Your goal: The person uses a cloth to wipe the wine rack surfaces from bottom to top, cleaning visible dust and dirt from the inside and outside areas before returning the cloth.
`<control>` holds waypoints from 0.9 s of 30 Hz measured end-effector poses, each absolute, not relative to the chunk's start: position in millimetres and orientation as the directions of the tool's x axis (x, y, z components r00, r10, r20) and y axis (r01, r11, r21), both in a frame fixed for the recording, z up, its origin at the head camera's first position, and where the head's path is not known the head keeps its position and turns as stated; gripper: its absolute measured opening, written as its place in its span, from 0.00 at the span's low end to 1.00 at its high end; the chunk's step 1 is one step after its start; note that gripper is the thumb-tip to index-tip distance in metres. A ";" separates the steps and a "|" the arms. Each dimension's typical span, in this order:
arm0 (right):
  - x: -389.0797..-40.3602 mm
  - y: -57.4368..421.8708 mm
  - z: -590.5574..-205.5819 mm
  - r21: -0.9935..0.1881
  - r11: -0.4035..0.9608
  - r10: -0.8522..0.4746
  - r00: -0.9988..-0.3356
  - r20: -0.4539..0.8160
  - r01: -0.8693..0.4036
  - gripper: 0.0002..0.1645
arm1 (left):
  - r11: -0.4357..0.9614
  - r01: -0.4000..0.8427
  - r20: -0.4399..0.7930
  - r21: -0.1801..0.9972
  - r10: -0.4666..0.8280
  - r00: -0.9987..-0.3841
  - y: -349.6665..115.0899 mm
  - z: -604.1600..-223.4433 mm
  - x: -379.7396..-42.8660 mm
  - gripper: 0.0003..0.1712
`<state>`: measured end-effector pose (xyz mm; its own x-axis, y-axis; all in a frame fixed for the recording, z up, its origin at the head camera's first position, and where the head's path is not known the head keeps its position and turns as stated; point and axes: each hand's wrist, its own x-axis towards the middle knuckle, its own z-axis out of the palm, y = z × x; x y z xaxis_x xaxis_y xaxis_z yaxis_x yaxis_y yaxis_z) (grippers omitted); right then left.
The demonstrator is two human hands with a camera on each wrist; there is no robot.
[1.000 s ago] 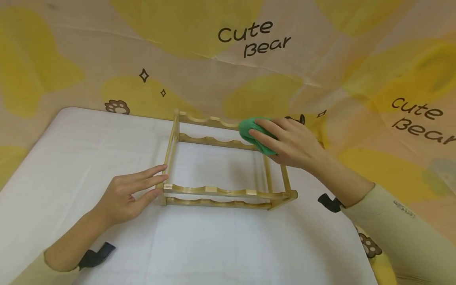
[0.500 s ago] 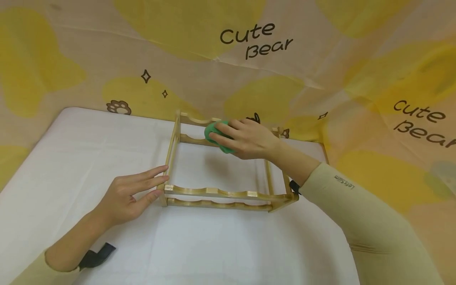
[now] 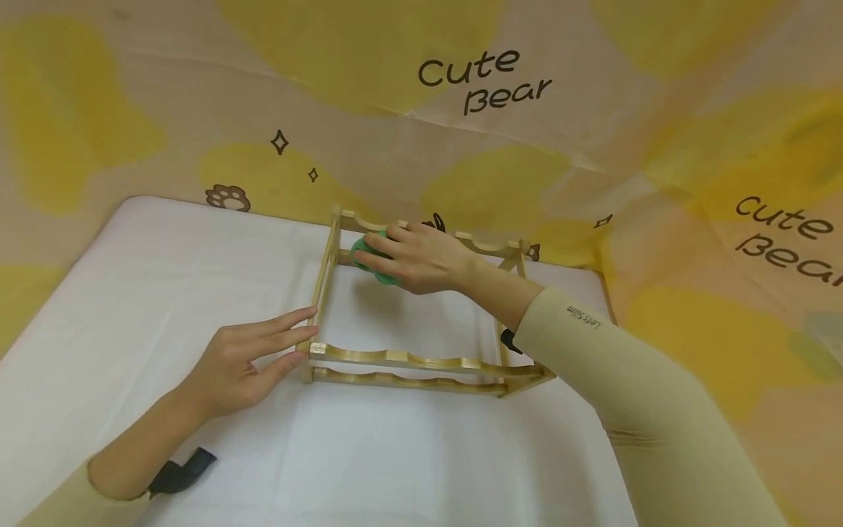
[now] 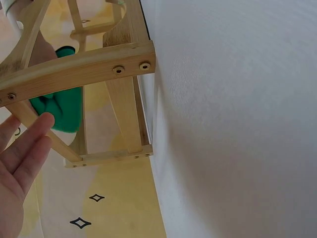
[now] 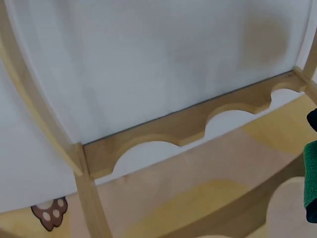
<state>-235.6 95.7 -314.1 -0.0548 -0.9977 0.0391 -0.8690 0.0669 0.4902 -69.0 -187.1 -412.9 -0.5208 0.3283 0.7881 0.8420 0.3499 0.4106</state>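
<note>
A light wooden bottle rack (image 3: 428,359) with scalloped rails stands on the white table. My right hand (image 3: 421,258) holds a folded green cloth (image 3: 372,258) against the rack's far side, near its left end. In the left wrist view the cloth (image 4: 69,106) shows through the rack's end frame, and only its edge (image 5: 311,178) enters the right wrist view. With fingers extended, my left hand (image 3: 246,362) rests against the rack's left end, by the near corner. Metal bolts dot that end piece (image 4: 89,68) in the left wrist view.
A cloth backdrop (image 3: 369,80) printed with yellow patches and "Cute Bear" hangs behind and to the right of the white table (image 3: 197,271). Black straps (image 3: 183,472) show at both wrists.
My right hand and the green cloth have slid leftward along the rack's far rails, from near the right end to near the left end. The left hand stays at the rack's left end.
</note>
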 end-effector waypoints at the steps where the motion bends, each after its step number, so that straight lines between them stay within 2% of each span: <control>1: -237.0 95.4 -317.4 0.480 0.072 -0.997 -0.059 0.042 -0.874 0.25 | 0.348 0.844 0.789 0.409 0.330 -0.519 -186.6 -413.1 -69.6 0.23; 7: -243.5 90.3 -334.6 0.429 0.088 -0.996 -0.071 0.056 -0.899 0.24 | 0.364 0.840 0.791 0.401 0.324 -0.519 -185.7 -413.6 -70.2 0.24; 12: -244.9 85.8 -350.7 0.422 0.058 -0.998 -0.061 0.007 -0.905 0.25 | 0.362 0.840 0.790 0.404 0.326 -0.520 -186.3 -413.8 -70.2 0.24; 16: -247.3 84.2 -364.7 0.436 0.074 -0.993 -0.105 -0.049 -0.897 0.25 | 0.355 0.842 0.790 0.405 0.328 -0.518 -186.2 -414.4 -70.2 0.23; 19: -251.7 82.8 -375.8 0.480 0.063 -0.982 -0.140 -0.128 -0.875 0.27 | 0.350 0.844 0.791 0.406 0.328 -0.517 -186.3 -414.9 -70.4 0.23; 22: -256.5 82.1 -385.4 0.531 0.022 -0.970 -0.147 -0.194 -0.847 0.28 | 0.347 0.845 0.791 0.407 0.330 -0.516 -186.4 -415.1 -70.5 0.23; 27: -261.1 83.4 -394.6 0.577 0.002 -0.966 -0.152 -0.211 -0.817 0.27 | 0.353 0.841 0.788 0.409 0.328 -0.521 -187.0 -415.2 -69.9 0.23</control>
